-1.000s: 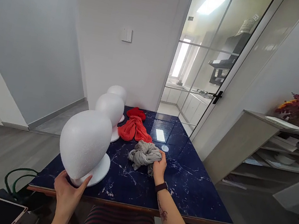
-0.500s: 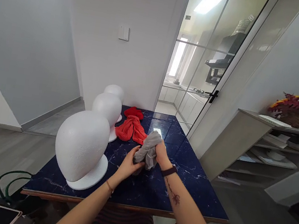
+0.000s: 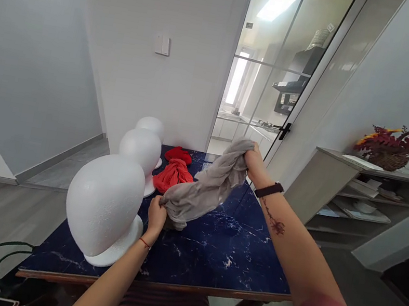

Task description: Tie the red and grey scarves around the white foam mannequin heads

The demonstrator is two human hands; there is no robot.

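I hold the grey scarf (image 3: 204, 190) stretched between both hands above the dark blue marble table (image 3: 245, 258). My left hand (image 3: 156, 217) is clenched on the scarf's lower end, low over the tabletop and just beside the base of the nearest foam head (image 3: 102, 203). My right hand (image 3: 254, 160) grips the upper end, raised well above the table toward the glass door. The cloth runs diagonally between the two grips, bunched and twisted rather than flat, with a loose fold sagging near the left hand.

In my judgement, the step in hand is opening the scarf out. To do it well:

1. Hold each grip at an edge or corner, not on a wad of fabric.
2. Draw the hands apart evenly until the twist comes out.
3. Lift the low end clear of the tabletop so the sagging fold does not drag.
4. Stay clear of the nearest foam head; it looks light and easy to tip.

Two more foam heads (image 3: 140, 147) and two red cloths (image 3: 172, 175) sit at the table's far left, apart from the scarf.
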